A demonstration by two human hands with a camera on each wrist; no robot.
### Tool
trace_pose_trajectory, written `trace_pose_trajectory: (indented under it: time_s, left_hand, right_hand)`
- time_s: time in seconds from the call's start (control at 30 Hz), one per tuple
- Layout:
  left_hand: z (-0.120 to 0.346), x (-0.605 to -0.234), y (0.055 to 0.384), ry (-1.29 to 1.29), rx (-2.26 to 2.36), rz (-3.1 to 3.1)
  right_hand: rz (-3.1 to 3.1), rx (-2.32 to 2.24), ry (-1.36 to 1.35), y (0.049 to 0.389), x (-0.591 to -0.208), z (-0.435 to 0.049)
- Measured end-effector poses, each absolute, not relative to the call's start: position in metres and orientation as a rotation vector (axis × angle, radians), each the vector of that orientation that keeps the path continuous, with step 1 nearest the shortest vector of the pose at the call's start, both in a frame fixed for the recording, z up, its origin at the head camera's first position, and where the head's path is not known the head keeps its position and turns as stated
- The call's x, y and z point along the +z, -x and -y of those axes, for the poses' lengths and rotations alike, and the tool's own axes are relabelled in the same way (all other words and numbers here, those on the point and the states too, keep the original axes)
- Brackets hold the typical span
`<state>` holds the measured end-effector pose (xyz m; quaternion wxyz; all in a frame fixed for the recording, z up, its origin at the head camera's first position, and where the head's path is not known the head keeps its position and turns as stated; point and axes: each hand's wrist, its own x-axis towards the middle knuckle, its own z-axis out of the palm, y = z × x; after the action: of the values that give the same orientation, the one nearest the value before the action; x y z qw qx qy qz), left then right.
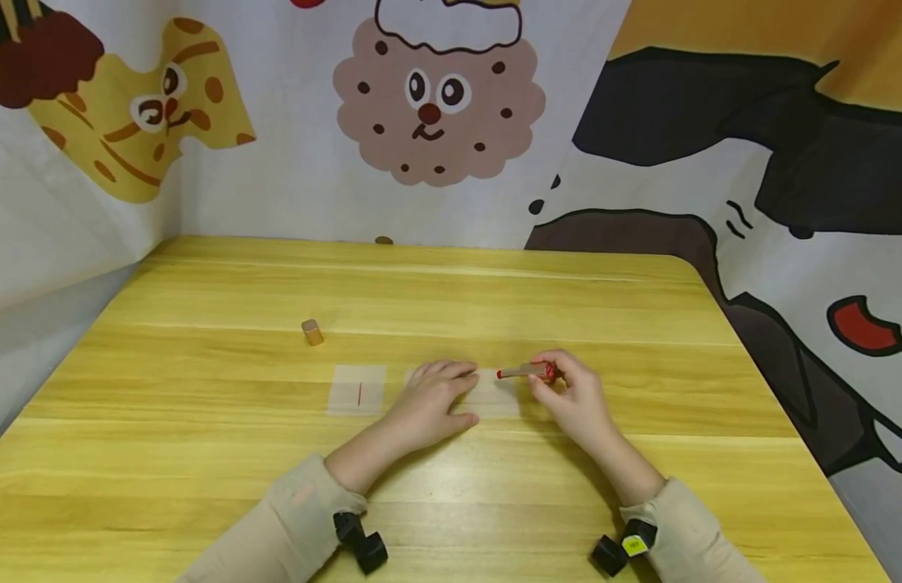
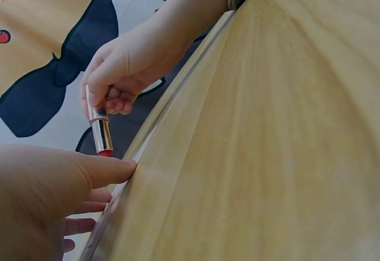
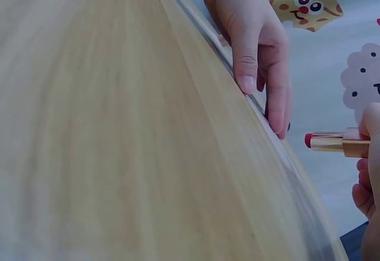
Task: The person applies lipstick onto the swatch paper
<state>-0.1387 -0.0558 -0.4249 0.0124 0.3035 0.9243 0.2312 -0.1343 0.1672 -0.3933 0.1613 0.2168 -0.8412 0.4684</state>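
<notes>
My right hand (image 1: 580,398) pinches a lipstick (image 1: 522,372) with a gold tube, its red tip pointing left over a thin whitish sheet (image 1: 500,398). My left hand (image 1: 431,406) lies on that sheet's left part, fingers extended, hiding some of it. In the left wrist view, the red tip of the lipstick (image 2: 102,135) hangs just beyond the left thumb (image 2: 113,169). From the right wrist, the lipstick (image 3: 329,142) shows level, with the left fingers (image 3: 276,104) pressing at the tabletop.
Left of my left hand lies another whitish square sheet (image 1: 344,397) bearing a short red line. Farther back stands a small gold-brown lipstick cap (image 1: 312,333). The wooden table (image 1: 203,453) ends at a cartoon-printed curtain (image 1: 276,194) behind and at the sides.
</notes>
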Motion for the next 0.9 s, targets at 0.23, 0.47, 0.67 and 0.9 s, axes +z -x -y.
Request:
trace_pose_trajectory:
  time_s: [0.23, 0.47, 0.67, 0.9]
  left_hand:
    - [0.056, -0.425, 0.138, -0.943, 0.736, -2.879]
    - [0.055, -0.424, 0.138, -0.944, 0.728, -2.883]
    - [0.056, -0.424, 0.137, -0.948, 0.720, -2.882]
    - [0.056, -0.424, 0.138, -0.946, 0.717, -2.883]
  right_hand:
    - [2.442, 1.328, -0.592, 0.134, -0.394, -0.166]
    - [2.446, 1.302, -0.612, 0.144, -0.411, -0.170]
    - [2.454, 1.264, -0.645, 0.154, -0.427, -0.175]
    - [2.494, 1.233, -0.668, 0.156, -0.428, -0.175]
